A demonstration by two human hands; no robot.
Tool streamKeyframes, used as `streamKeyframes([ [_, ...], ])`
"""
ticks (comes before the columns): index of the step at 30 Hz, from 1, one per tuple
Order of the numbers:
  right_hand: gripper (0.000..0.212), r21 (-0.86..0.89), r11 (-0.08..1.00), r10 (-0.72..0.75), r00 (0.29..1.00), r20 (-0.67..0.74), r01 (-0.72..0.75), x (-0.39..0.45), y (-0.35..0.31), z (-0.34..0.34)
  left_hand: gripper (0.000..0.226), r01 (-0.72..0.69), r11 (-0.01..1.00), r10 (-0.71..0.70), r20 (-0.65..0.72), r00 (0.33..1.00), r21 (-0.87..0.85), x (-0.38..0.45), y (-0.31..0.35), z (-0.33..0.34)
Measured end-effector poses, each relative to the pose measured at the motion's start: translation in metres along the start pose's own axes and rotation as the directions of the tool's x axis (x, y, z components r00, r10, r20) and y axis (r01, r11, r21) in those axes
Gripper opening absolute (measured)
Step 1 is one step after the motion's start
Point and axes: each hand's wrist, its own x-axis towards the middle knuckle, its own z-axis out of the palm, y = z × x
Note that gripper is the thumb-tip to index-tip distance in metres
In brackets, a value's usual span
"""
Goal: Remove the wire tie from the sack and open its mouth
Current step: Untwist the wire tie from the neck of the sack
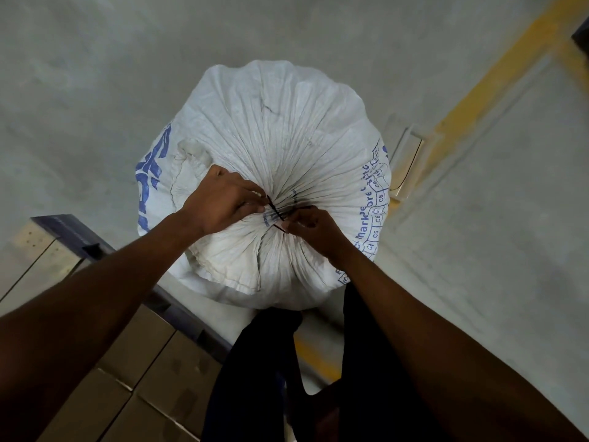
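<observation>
There is one view only, from the person's head, looking almost straight down and close over the tied top of a sack point(280, 148) standing on the concrete floor point(95, 74). Both forearms reach in from the bottom corners of the view.

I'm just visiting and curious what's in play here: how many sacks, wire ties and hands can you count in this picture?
Sack: 1, white with blue print, mouth gathered shut
Wire tie: 1, dark, at the gathered neck
Hands: 2, the left hand and the right hand, both at the tie
Total: 4
</observation>
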Motion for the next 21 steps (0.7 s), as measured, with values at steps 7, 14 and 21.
streamKeyframes([
  [7, 0.008, 0.052, 0.999, -0.018, 0.982, 0.186, 0.008, -0.006, 0.004, -0.02, 0.035, 0.035, 0.999, -0.034, 0.027, 0.999, -0.026, 0.001, 0.002, -0.001],
  [14, 0.006, 0.058, 0.998, 0.011, 0.969, 0.248, -0.026, -0.004, 0.012, -0.031, 0.041, 0.074, 0.995, -0.074, 0.005, 0.997, -0.06, 0.007, 0.004, -0.001],
  [21, 0.018, 0.103, 0.994, -0.027, 0.998, 0.054, 0.021, -0.003, 0.011, -0.025, 0.023, 0.202, 0.968, -0.218, -0.101, 0.971, -0.149, 0.015, 0.015, -0.002],
])
